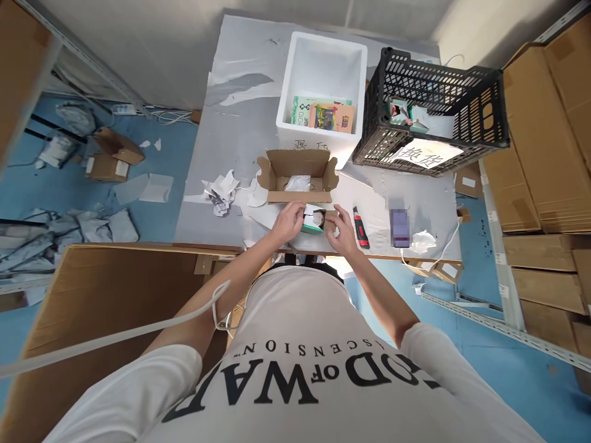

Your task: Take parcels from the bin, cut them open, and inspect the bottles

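A small green and white box [313, 228] lies near the table's front edge, its end open and something pale and round showing inside. My left hand [290, 221] is closed around the left side of this box. At its right end, the fingers of my right hand [341, 231] pinch by the opening and a brown flap; the fingertips are partly hidden. Just behind stands an open brown cardboard box [299, 161] with a white plastic packet [298, 183] in it. Right of my right hand lies a red and black box cutter [361, 227].
Behind stand a white foam box [282, 101] with printed cards and a black plastic crate [378, 138] with small boxes. Crumpled paper [221, 192] lies left, a phone [399, 228] with a white cable right. A large open carton [124, 271] stands front left.
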`<state>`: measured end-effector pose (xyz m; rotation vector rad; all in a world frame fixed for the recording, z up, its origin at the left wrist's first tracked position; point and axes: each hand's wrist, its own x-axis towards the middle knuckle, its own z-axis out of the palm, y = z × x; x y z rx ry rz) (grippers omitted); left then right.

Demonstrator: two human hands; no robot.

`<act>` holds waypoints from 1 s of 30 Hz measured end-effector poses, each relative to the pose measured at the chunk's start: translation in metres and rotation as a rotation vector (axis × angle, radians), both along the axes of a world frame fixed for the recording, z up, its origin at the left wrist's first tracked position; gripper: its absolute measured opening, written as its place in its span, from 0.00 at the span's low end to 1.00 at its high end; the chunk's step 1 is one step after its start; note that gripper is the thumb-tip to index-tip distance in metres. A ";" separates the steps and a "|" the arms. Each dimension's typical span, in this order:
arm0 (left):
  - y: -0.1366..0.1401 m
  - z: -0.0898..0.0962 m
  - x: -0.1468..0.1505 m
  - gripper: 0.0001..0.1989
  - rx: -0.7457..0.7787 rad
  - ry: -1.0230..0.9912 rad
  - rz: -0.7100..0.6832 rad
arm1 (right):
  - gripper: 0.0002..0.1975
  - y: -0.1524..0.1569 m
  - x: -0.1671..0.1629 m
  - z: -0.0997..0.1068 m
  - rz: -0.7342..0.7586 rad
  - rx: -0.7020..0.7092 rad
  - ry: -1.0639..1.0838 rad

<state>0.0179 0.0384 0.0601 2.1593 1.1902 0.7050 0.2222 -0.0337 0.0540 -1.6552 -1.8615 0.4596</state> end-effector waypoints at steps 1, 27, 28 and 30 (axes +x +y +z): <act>-0.001 -0.002 -0.002 0.19 0.024 0.013 0.046 | 0.16 -0.001 0.002 0.001 0.005 0.006 -0.056; -0.022 0.018 0.014 0.10 -0.062 0.139 0.083 | 0.16 0.066 -0.003 0.020 0.270 -0.121 -0.149; -0.021 0.017 0.014 0.13 -0.054 0.134 0.071 | 0.16 0.066 -0.003 0.019 0.260 -0.126 -0.126; -0.018 0.012 0.012 0.26 -0.021 0.144 0.023 | 0.16 0.067 -0.001 0.016 0.263 -0.134 -0.086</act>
